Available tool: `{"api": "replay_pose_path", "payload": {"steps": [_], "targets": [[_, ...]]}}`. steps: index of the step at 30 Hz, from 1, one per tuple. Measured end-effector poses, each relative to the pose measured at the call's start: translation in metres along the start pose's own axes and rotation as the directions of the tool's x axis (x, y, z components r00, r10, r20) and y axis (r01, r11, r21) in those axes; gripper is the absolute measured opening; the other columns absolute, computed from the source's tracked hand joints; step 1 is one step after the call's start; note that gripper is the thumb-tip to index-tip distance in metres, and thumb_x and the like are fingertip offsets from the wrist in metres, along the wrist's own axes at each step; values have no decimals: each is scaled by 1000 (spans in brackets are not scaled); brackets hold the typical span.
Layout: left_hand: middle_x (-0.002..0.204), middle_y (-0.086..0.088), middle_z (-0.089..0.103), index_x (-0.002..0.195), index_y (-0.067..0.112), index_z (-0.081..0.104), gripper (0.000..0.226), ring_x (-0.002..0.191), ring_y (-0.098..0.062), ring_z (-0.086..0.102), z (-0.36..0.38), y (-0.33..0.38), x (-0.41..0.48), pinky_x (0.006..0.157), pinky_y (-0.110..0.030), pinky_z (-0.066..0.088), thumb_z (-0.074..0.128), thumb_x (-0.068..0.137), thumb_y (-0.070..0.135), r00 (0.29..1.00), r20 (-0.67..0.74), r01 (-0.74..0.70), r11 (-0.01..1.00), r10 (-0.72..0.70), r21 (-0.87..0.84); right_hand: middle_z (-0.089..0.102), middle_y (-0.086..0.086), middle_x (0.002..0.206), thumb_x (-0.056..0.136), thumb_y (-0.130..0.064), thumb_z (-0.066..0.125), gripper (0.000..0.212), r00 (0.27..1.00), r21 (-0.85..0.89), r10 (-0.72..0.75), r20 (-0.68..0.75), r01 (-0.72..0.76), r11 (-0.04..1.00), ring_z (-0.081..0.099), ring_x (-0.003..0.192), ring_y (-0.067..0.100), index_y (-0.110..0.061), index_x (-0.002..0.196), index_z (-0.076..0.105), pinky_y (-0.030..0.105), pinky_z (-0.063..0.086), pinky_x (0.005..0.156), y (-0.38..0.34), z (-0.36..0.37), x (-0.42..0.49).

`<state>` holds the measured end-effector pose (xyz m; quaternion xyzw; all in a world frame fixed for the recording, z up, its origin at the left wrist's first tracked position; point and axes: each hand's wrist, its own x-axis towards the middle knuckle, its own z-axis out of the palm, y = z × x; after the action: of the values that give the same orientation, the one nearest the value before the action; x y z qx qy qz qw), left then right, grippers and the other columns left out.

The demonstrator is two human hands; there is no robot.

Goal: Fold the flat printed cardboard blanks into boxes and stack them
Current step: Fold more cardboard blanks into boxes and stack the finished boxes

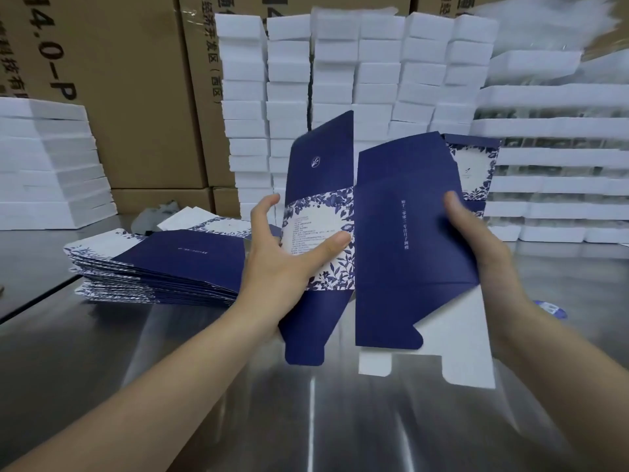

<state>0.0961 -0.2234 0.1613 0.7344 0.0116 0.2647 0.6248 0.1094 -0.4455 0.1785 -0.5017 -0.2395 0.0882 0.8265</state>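
Note:
I hold a navy and white floral cardboard blank (pixel 401 240) upright above the metal table, partly opened into a sleeve with its end flaps loose. My left hand (pixel 286 257) grips its left panel, thumb pressed on the white printed label. My right hand (pixel 476 240) grips the right side, thumb on the navy face, fingers hidden behind. A pile of flat blanks (pixel 160 267) lies on the table to the left. One folded blue floral box (pixel 476 172) stands behind the blank at the right, mostly hidden.
Tall stacks of white boxes (pixel 357 80) fill the back. More white stacks (pixel 44 165) stand at the left and white trays (pixel 558 158) at the right. Brown shipping cartons (pixel 136 97) rise behind. The shiny steel table (pixel 238 403) stretches toward me.

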Motion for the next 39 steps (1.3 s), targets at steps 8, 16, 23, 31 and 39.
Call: {"api": "replay_pose_path", "payload": {"steps": [8,16,23,31,39], "targets": [[117,-9,80,132,17,71,76,102,-24,79,-26,20,13,77,-34,65,99,62,25,907,358,296,939,-221,-172,78,13,120,77,-23,84,34,979,-238,199,-47,-204,950,79,100,28,-15,109,84,37,65,76,-13,-31,5],[117,-18,78,118,6,75,33,102,-32,79,-22,13,14,75,-40,66,77,86,2,861,450,389,877,-237,-281,80,14,116,71,-20,89,42,984,-284,108,-139,-145,948,80,97,32,-11,112,81,38,65,70,-9,-38,8],[124,-15,77,129,8,70,40,112,-31,76,-26,16,16,89,-44,64,70,89,16,837,483,433,852,-258,-295,81,10,112,78,-19,87,25,987,-343,54,-153,-105,933,80,96,28,-18,103,84,33,64,69,-7,-44,10],[122,-10,78,134,11,64,31,114,-27,75,-13,21,5,100,-44,58,55,108,23,866,444,369,893,-230,-257,80,-14,88,100,-22,71,13,954,-806,-262,-144,41,590,75,79,6,-32,93,74,35,55,73,-2,-25,3],[132,0,74,143,24,60,44,125,-23,70,9,23,-14,114,-50,47,58,104,43,869,487,233,942,-89,-243,70,-19,85,100,-39,51,9,857,-898,-504,103,298,324,64,76,9,-41,97,59,31,50,68,15,7,-11]]}}
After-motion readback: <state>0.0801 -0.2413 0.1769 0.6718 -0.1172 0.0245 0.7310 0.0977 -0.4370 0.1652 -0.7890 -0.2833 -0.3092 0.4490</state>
